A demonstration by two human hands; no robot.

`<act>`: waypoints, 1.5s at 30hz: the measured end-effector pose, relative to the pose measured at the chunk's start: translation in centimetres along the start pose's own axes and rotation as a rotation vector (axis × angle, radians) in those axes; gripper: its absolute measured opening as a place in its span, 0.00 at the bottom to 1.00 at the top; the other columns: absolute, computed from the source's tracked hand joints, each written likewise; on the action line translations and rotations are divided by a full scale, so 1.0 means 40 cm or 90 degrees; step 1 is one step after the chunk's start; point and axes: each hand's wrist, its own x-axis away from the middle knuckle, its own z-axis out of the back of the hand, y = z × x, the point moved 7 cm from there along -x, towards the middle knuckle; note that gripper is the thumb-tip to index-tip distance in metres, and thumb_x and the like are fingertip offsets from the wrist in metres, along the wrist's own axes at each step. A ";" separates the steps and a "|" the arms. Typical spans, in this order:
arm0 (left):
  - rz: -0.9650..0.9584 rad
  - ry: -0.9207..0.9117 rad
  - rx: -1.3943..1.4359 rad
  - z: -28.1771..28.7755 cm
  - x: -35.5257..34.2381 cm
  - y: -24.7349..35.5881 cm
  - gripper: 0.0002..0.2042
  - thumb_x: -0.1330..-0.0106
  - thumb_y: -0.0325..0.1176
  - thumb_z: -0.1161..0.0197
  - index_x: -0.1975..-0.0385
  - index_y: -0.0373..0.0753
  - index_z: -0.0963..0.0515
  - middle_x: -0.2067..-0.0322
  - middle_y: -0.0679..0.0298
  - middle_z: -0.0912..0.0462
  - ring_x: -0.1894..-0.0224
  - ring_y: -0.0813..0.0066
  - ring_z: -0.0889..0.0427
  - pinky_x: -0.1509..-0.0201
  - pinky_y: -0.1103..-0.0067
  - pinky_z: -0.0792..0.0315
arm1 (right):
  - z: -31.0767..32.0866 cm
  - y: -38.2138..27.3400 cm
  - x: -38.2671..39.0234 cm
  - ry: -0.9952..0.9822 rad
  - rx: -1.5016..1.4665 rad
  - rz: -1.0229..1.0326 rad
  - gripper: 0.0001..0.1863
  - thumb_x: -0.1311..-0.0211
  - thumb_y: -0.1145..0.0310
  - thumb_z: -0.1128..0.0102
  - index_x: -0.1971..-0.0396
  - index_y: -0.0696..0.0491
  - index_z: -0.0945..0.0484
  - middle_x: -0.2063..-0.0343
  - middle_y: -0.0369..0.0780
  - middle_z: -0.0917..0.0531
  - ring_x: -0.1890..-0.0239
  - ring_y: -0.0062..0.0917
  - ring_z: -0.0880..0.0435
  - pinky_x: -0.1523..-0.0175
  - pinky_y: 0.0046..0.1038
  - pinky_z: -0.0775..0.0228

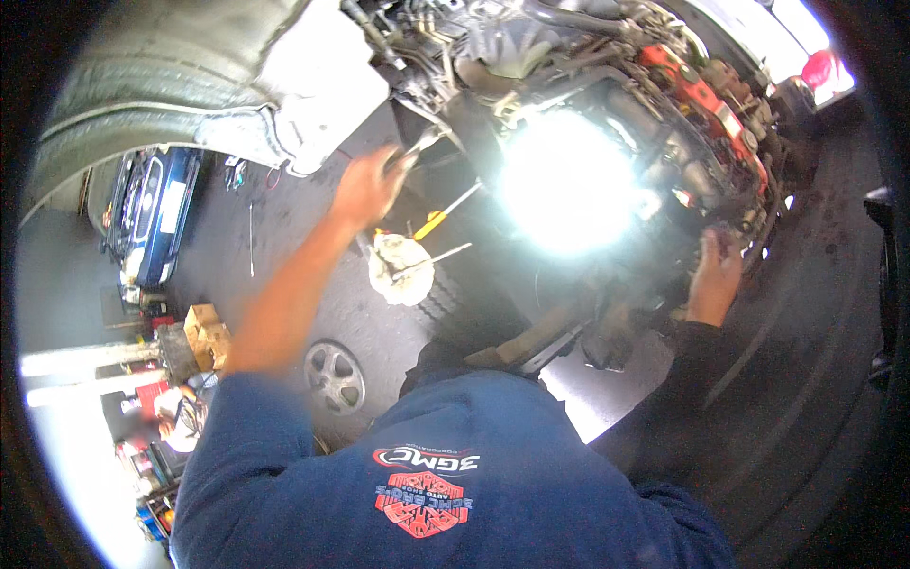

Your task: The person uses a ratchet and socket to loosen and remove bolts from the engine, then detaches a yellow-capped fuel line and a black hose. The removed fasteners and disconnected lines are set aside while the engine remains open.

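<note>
My left hand (368,190) is raised beside the open engine bay, its fingers closed round a slim silver metal tool (427,142). The tool points up toward the engine parts; blur hides its exact kind. My right hand (716,280) reaches to the engine's lower right edge, near dark parts below the red engine cover (701,90). Its fingertips are blurred against those parts, so their grip does not show. A glaring work light (569,185) washes out the middle of the engine. Below my left hand, a yellow-handled tool (431,224) lies by a pale round object (401,269).
A spoked wheel (335,377) rests on the floor left of my body. A tire tread (438,302) shows under the pale object. Farther left are a blue vehicle (169,213), cardboard boxes (204,332) and cluttered shelves. A pale body panel (322,85) overhangs the upper left.
</note>
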 end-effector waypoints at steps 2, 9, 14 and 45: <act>0.270 -0.046 0.005 0.015 0.222 -0.213 0.24 0.21 0.50 0.41 0.43 0.32 0.18 0.51 0.43 0.12 0.47 0.44 0.13 0.43 0.60 0.21 | -0.153 -0.156 0.136 -0.133 0.059 0.196 0.14 0.24 0.62 0.35 0.53 0.58 0.17 0.55 0.41 0.13 0.52 0.29 0.17 0.40 0.35 0.26; 0.521 -0.096 0.269 -0.126 0.702 -0.421 0.15 0.21 0.38 0.40 0.44 0.37 0.17 0.61 0.54 0.09 0.62 0.68 0.10 0.58 0.70 0.18 | -0.816 -0.088 0.712 -0.774 0.222 0.153 0.20 0.32 0.55 0.33 0.51 0.56 0.13 0.59 0.52 0.09 0.54 0.48 0.09 0.47 0.43 0.17; 0.456 -0.101 0.382 -0.209 0.694 -0.460 0.16 0.22 0.35 0.40 0.45 0.28 0.19 0.59 0.52 0.11 0.65 0.73 0.13 0.62 0.72 0.21 | -1.108 0.087 0.920 -0.844 0.514 0.120 0.35 0.37 0.46 0.34 0.38 0.58 0.18 0.55 0.50 0.09 0.49 0.42 0.09 0.42 0.39 0.16; -0.203 -0.164 0.010 -0.311 0.490 -0.415 0.13 0.29 0.32 0.38 0.48 0.37 0.17 0.49 0.47 0.19 0.44 0.42 0.20 0.37 0.54 0.26 | -0.524 -0.405 0.837 -0.118 0.089 0.118 0.16 0.26 0.60 0.32 0.48 0.55 0.18 0.63 0.42 0.11 0.62 0.26 0.14 0.53 0.32 0.23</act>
